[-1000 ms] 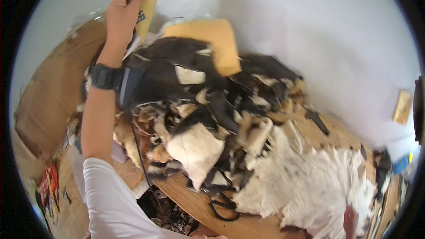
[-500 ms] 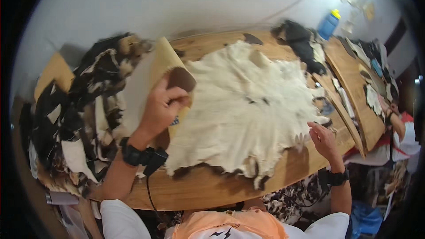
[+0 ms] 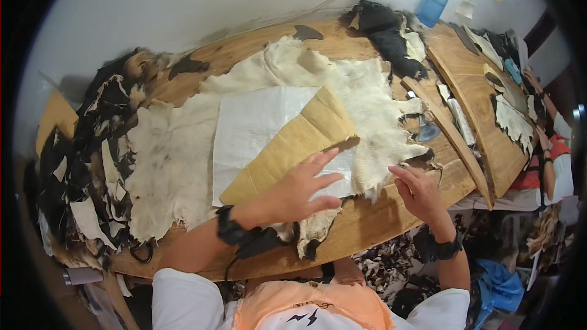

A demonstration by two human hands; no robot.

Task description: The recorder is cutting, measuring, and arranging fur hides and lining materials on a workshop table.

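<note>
A cream hide point(image 3: 165, 159) with ragged edges is spread over the wooden table. On it lies a white sheet point(image 3: 244, 122), its tan paper flap point(image 3: 287, 146) folded diagonally across. My left hand point(image 3: 302, 186) is at the flap's near right edge, fingers spread and gripping nothing; whether it touches the sheet is unclear. Close to the hide's near right edge is my right hand point(image 3: 417, 190), its fingers bent together. Something tiny shows at its fingertips, too small to make out. Dark bands circle both wrists.
Black, white and brown hide scraps point(image 3: 110, 165) heap at the left. A black fur piece point(image 3: 391, 36) and a blue bottle point(image 3: 433, 5) with a yellow lid stand at the back. Long wooden strips point(image 3: 452, 140) lie to the right, where another person's hands point(image 3: 541, 137) show.
The sheet, lifted and curled in my left hand before, now lies on the hide. My left hand has moved right and opened. The view has shifted, and my right hand's fingers are more bent.
</note>
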